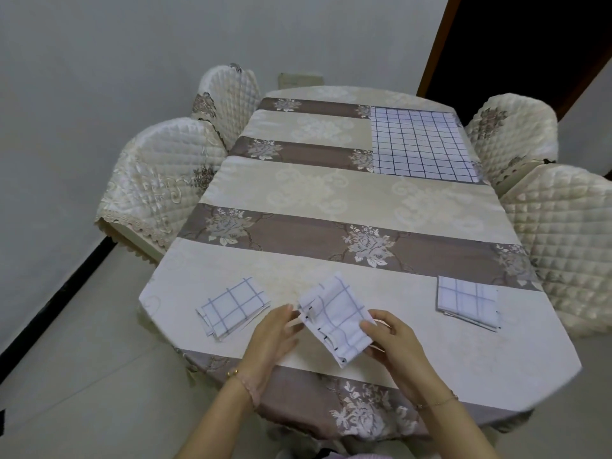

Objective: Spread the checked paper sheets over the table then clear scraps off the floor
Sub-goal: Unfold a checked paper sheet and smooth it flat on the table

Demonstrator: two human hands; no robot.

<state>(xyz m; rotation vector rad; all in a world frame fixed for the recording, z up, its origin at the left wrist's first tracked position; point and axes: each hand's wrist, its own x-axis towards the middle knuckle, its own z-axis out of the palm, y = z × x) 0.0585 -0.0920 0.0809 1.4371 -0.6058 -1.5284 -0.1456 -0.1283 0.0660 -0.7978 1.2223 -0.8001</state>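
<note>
Pale walls closed in the room, with a dark doorway (530,44) at the far right and a black skirting strip along the floor (66,342) on the left. I looked down over a long bench (331,193) under a cream cloth crossed by brown floral bands. Quilted chairs stood round it: two on the left (159,180) and two on the right (569,243).

One checked sheet lay opened flat (420,144) at the far right end of the bench, reaching its right edge. Two folded sheets rested on the near cream band: one at the left (231,308), turned at an angle, and one at the right (468,299), close to the bench edge. They were well apart.

Between them I held a third sheet (334,316), partly unfolded and crumpled, lifted a little off the cloth. My right hand (394,346) had it pinched at its right lower edge, thumb on top and fingers beneath. My left hand (275,339) was loosely open, fingertips just at the sheet's left edge; I could not tell whether that grip truly had hold of it. A thin bracelet circled each wrist.

Floor showed only at the left, pale tile, and I could make out no detail on it.
</note>
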